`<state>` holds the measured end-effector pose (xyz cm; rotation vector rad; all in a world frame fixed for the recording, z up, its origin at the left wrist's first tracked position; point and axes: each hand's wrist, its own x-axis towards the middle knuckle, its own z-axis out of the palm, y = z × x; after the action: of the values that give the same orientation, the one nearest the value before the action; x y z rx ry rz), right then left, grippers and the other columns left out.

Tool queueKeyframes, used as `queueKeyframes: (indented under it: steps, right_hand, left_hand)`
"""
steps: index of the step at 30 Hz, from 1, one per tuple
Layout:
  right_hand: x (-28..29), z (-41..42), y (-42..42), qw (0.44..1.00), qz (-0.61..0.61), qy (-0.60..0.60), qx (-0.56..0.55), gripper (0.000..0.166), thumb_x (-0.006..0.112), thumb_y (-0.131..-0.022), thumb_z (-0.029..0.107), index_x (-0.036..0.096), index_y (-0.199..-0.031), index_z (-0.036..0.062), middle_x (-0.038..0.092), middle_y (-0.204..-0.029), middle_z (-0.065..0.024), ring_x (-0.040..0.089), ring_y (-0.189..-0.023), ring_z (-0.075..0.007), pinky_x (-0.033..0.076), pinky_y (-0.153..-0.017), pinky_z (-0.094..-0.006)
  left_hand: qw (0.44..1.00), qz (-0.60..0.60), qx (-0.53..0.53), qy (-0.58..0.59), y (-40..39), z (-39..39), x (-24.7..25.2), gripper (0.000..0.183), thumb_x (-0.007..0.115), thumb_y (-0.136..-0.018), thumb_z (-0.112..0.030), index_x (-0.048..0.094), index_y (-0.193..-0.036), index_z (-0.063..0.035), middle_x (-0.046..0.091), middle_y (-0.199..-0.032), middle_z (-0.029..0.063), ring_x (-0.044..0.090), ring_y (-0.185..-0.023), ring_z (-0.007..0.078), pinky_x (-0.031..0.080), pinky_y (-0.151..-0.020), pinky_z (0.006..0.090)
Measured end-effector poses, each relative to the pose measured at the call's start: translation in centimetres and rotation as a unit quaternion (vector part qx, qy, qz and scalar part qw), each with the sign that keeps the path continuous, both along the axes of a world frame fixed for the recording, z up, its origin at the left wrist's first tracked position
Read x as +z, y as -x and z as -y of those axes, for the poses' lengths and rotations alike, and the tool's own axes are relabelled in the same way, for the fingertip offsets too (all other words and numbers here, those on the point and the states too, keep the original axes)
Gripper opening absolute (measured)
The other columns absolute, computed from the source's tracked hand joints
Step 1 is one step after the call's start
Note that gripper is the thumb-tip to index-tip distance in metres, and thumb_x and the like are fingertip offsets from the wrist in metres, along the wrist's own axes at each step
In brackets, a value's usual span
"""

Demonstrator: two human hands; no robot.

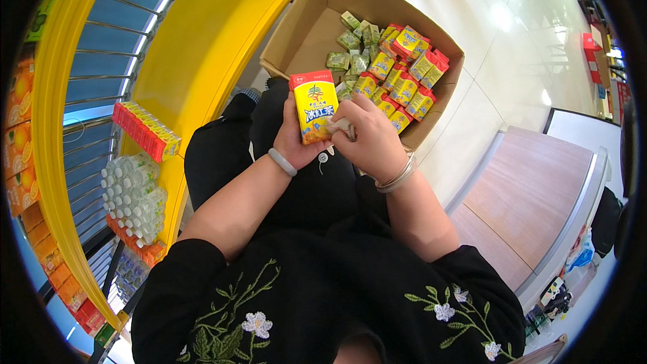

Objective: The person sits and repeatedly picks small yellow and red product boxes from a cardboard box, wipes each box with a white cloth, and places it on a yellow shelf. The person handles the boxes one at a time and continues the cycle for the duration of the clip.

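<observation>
Upright in my left hand (pixel 294 144) is a yellow and red drink carton (pixel 314 98), its printed front facing up at me. My right hand (pixel 368 136) pinches a crumpled whitish cloth or tissue (pixel 342 127) against the carton's lower right edge. Both hands are above my lap. Just beyond them stands an open cardboard box (pixel 298 35) on the floor, holding many yellow and red cartons (pixel 404 88) on its right side and green cartons (pixel 337 60) towards its middle.
At the left, a yellow metal shelf (pixel 202 25) carries a row of red and yellow cartons (pixel 146 131) and a group of clear bottles (pixel 134 192). Orange printed boxes (pixel 22 136) line the far left. A wood-topped table or cabinet (pixel 525 187) stands to the right on the tiled floor.
</observation>
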<state>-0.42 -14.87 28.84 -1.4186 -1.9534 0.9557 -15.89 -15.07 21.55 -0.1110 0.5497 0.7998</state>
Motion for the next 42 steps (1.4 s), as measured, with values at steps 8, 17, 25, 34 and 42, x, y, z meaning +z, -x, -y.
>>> queueKeyframes:
  steps: [8,17,25,34,42]
  right_hand:
    - [-0.3,-0.1,0.3,0.996,-0.035,-0.025,-0.081,0.02,0.061,-0.069,0.007,0.052,-0.087,0.0047,0.048,-0.081,-0.0147,0.052,-0.074,-0.0309,0.044,-0.065,-0.0361]
    - [-0.1,-0.6,0.6,0.986,-0.074,-0.092,-0.122,0.026,0.061,-0.069,0.002,0.054,-0.094,0.0053,0.05,-0.089,-0.0146,0.053,-0.081,-0.0306,0.045,-0.068,-0.0344]
    - [0.2,-0.3,-0.1,0.993,-0.114,0.021,0.019,0.014,0.062,-0.065,0.009,0.06,-0.078,0.0061,0.052,-0.08,-0.0112,0.055,-0.073,-0.028,0.046,-0.064,-0.0344]
    - [0.7,-0.5,-0.5,0.988,-0.122,0.07,0.07,0.008,0.059,-0.069,0.01,0.061,-0.075,0.0043,0.054,-0.07,-0.0088,0.055,-0.07,-0.0235,0.045,-0.064,-0.0313]
    - [0.7,-0.8,0.3,0.982,-0.108,-0.114,-0.106,0.029,0.061,-0.07,0.003,0.057,-0.098,0.0066,0.051,-0.099,-0.014,0.053,-0.087,-0.0293,0.044,-0.075,-0.0335]
  left_hand:
    - [0.994,-0.029,-0.067,-0.076,-0.5,0.6,-0.2,0.061,0.029,-0.085,-0.06,0.039,-0.125,-0.0156,0.05,-0.119,0.0077,0.05,-0.107,0.0233,0.042,-0.088,0.0385]
    - [0.984,0.017,-0.125,-0.127,-0.2,0.7,0.6,0.059,0.033,-0.085,-0.056,0.035,-0.127,-0.0146,0.049,-0.12,0.0075,0.05,-0.107,0.0225,0.043,-0.088,0.038]
    - [0.994,0.007,-0.075,-0.08,-0.1,0.5,0.2,0.057,0.039,-0.085,-0.053,0.038,-0.124,-0.0111,0.052,-0.114,0.0096,0.053,-0.103,0.0227,0.045,-0.086,0.0375]
    - [0.995,-0.008,-0.066,-0.07,0.1,0.4,-0.4,0.056,0.048,-0.083,-0.049,0.041,-0.121,-0.0086,0.052,-0.113,0.0113,0.053,-0.102,0.024,0.044,-0.087,0.0385]
    - [0.982,-0.039,-0.142,-0.12,-0.8,0.6,0.4,0.058,0.04,-0.084,-0.054,0.038,-0.125,-0.0131,0.05,-0.117,0.0059,0.052,-0.105,0.0207,0.043,-0.089,0.0387]
